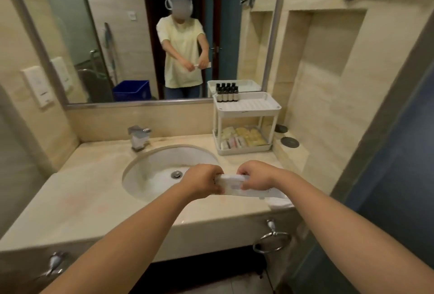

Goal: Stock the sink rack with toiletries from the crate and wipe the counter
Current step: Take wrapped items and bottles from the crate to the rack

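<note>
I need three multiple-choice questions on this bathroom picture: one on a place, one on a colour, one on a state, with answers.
1. Where do the dark bottles stand? A) in the basin B) on the rack's upper tier C) on its lower tier
2. What colour is the crate reflected in the mirror? A) blue B) red C) green
3. How is the white packet? A) lying on the counter B) in the rack C) held by both hands
Answers: B, they stand on the top tray; A, its reflection is blue; C, the left hand and the right hand pinch it.
</note>
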### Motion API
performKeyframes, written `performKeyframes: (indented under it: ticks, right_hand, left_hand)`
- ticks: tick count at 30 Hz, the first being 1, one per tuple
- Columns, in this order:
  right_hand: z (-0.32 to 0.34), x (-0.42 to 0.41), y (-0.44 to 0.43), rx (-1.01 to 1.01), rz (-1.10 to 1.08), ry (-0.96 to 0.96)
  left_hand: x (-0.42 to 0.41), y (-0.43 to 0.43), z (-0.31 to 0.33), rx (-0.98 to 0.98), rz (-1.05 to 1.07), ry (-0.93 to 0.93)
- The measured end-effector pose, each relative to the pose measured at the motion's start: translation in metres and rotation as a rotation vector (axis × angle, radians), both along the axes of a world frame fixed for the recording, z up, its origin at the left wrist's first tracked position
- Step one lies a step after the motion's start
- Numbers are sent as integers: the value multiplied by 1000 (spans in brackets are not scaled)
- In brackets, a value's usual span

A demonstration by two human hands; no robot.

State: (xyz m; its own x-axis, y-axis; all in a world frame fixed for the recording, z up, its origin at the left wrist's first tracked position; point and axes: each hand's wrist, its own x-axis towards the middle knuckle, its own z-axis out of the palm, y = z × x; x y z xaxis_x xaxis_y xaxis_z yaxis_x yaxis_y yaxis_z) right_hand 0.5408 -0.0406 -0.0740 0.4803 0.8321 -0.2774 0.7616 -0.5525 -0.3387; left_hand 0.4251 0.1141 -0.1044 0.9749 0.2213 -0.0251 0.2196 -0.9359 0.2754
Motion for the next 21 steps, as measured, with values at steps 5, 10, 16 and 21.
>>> performKeyframes:
  ticks: [5, 10, 16, 21]
  right_hand:
    - [30, 50, 22, 31, -77, -116]
    - [59, 90, 43, 102, -160, -206]
    - [81, 144, 70, 162, -213, -259]
    - [90, 195, 96, 158, -219, -371]
  left_hand:
    - [69, 32, 27, 57, -76, -94]
    - [120, 59, 56, 99, -117, -208]
    - [166, 84, 87, 110, -127, -331]
    - [214, 104, 99, 175, -103, -370]
